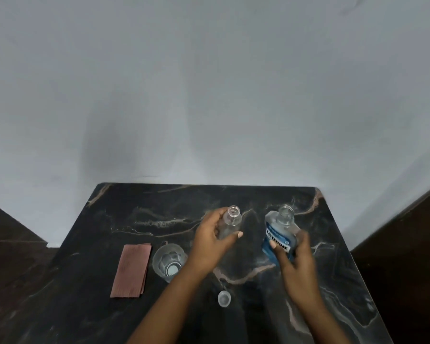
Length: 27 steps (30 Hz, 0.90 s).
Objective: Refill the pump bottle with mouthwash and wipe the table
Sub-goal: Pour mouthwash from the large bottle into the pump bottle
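**Both bottles uncapped and in hand, pour not yet begun**

Risk first: narrow neck on the pump bottle (230,223), wider mouth on the mouthwash bottle (279,234). Easy to overshoot and spill onto the dark surface (134,214) if tipped fast or with mouths misaligned. No funnel in use. Clear, smooth walls, likely slippery if wet. Loose cap (224,298) near the front edge, between the forearms, liable to be knocked by an elbow.

Left hand (209,247) wrapped round the pump bottle, thumb across its front, neck tilted up and away. Right hand (294,259) clasping the mouthwash bottle low on its blue label, mouth leaning toward the far edge. Both bottles apart, seemingly lifted or barely resting. Glass (169,261) and folded cloth (132,270) left of the hands, untouched.
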{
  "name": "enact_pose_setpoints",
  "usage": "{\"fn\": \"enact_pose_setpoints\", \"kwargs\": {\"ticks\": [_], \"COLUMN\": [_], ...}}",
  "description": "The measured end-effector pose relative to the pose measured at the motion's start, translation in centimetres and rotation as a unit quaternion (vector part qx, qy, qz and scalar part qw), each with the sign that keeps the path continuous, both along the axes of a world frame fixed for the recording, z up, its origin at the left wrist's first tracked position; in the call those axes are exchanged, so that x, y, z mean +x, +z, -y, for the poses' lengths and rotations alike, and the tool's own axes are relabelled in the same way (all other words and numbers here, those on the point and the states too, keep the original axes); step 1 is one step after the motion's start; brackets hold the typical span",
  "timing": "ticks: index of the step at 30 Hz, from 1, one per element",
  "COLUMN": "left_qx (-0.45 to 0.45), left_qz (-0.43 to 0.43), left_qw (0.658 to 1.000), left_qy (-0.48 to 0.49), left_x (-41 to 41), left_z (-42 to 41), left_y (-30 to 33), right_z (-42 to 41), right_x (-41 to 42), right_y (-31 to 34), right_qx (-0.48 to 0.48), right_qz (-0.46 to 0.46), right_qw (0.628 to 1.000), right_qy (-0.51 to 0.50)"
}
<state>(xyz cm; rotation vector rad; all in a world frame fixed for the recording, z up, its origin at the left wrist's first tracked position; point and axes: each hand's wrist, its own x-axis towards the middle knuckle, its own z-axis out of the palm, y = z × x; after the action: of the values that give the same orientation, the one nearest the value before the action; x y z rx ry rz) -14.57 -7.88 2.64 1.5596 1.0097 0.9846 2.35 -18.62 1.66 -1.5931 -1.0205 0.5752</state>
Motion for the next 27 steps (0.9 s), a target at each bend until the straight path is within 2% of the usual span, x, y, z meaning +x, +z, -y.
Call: {"fn": "enact_pose_setpoints", "kwargs": {"ticks": [7,11,18,27], "left_qx": [0.062,0.104,0.113,0.102], "left_qz": [0.028,0.018,0.007,0.005], "left_qw": [0.998,0.994,0.993,0.995], "left_qy": [0.006,0.006,0.015,0.014], "left_x": [0.0,-0.4,-1.7,-2.7], "left_z": [-0.6,-0.4,1.0,2.1], "left_y": [8.4,11.9,13.5,13.6], "right_z": [-2.6,-3.0,-2.3,-1.2], "right_x": [0.2,-0.3,-1.1,-1.1], "right_y": [11.2,15.2,17.9,19.1], "right_qx": [0.051,0.056,0.043,0.050], "right_qz": [0.207,0.274,0.378,0.452], "right_qw": [0.977,0.960,0.925,0.890], "right_qy": [0.016,0.017,-0.026,-0.038]}}
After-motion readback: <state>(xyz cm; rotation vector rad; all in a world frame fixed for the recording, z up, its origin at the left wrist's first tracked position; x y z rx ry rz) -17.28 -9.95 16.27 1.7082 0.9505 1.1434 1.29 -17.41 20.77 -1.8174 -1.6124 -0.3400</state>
